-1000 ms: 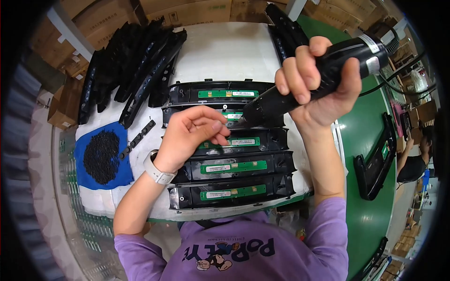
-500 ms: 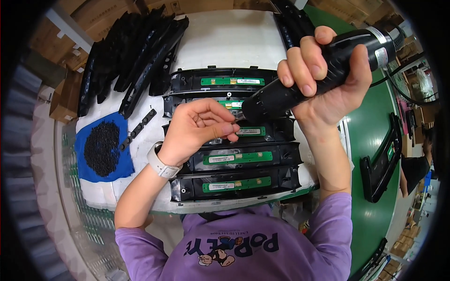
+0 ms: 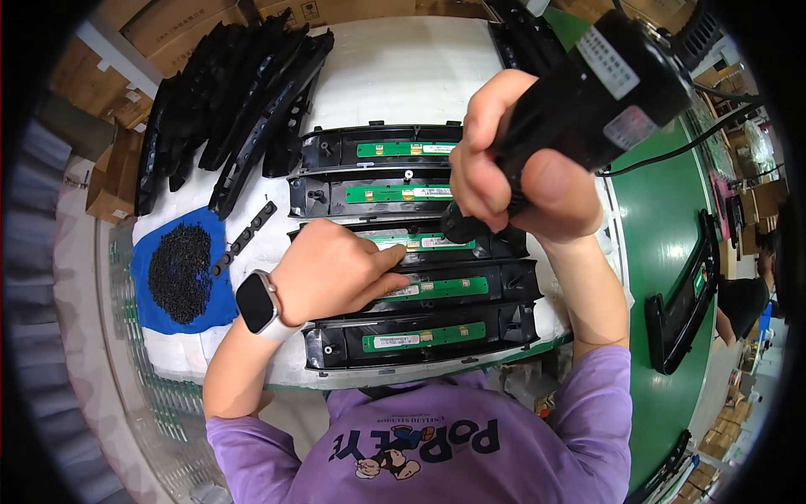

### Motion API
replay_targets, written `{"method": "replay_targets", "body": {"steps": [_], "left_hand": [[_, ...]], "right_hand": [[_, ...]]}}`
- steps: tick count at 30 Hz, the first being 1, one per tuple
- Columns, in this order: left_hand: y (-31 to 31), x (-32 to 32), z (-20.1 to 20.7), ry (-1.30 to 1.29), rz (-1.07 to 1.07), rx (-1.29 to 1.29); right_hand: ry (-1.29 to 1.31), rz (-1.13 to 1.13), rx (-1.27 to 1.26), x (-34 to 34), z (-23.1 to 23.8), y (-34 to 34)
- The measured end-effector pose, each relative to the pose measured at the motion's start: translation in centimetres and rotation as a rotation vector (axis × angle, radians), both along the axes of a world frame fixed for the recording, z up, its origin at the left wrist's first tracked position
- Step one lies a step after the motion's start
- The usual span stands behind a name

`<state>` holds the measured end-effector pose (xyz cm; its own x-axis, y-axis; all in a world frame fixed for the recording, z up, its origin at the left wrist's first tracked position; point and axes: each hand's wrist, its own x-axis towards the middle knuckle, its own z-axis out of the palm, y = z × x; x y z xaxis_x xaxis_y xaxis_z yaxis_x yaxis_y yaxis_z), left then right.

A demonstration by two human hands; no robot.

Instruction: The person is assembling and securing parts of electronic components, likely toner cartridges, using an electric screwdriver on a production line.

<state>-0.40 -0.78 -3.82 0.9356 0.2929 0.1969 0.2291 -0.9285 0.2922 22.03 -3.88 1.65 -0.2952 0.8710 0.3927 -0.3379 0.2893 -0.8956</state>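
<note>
My right hand (image 3: 520,168) is wrapped round a black corded electric screwdriver (image 3: 588,101). The screwdriver tilts down to the left, its nose at the green circuit board (image 3: 463,245) in the middle black plastic panel (image 3: 506,244). The bit's tip is hidden. My left hand (image 3: 332,269), with a white-strapped watch on its wrist, lies over the left part of this panel. Its index finger is stretched out onto the board, the thumb lower down and apart; nothing shows between them.
Similar black panels with green boards lie in rows above and below (image 3: 428,338). A blue cloth (image 3: 220,286) bearing a heap of small black screws lies left, beside a dark perforated strip (image 3: 243,238). Black parts (image 3: 243,101) are piled behind it. The screwdriver's cable (image 3: 663,155) runs right.
My left hand has gone from a pinch near the screwdriver's nose to the middle board, index finger stretched out. My right hand has lowered the screwdriver's nose onto that board and tilted it more steeply.
</note>
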Motion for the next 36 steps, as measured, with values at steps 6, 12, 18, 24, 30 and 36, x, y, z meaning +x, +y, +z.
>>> {"method": "replay_targets", "body": {"steps": [6,12,18,24,30,36], "left_hand": [[0.0,0.2,-0.8,0.002,-0.018,-0.015],[0.2,0.0,-1.1,0.029,-0.022,-0.026],[0.6,-0.1,-1.1,-0.008,-0.026,-0.069],[0.8,-0.3,-1.1,0.013,-0.044,-0.097],[1.0,-0.2,-0.9,0.018,-0.059,-0.092],[0.8,0.0,-1.0,-0.023,-0.024,-0.136]], "right_hand": [[-0.033,-0.054,-0.014,-0.5,-0.7,-0.1],[0.063,-0.101,-0.069,-0.8,-0.6,-0.5],[0.065,-0.032,0.055,-1.3,-0.9,-0.3],[0.071,-0.037,0.046,-1.6,-0.6,-0.6],[0.045,-0.087,0.048,-1.7,-0.3,-1.0],[0.047,-0.153,-0.015,-2.0,0.4,-1.6]]}}
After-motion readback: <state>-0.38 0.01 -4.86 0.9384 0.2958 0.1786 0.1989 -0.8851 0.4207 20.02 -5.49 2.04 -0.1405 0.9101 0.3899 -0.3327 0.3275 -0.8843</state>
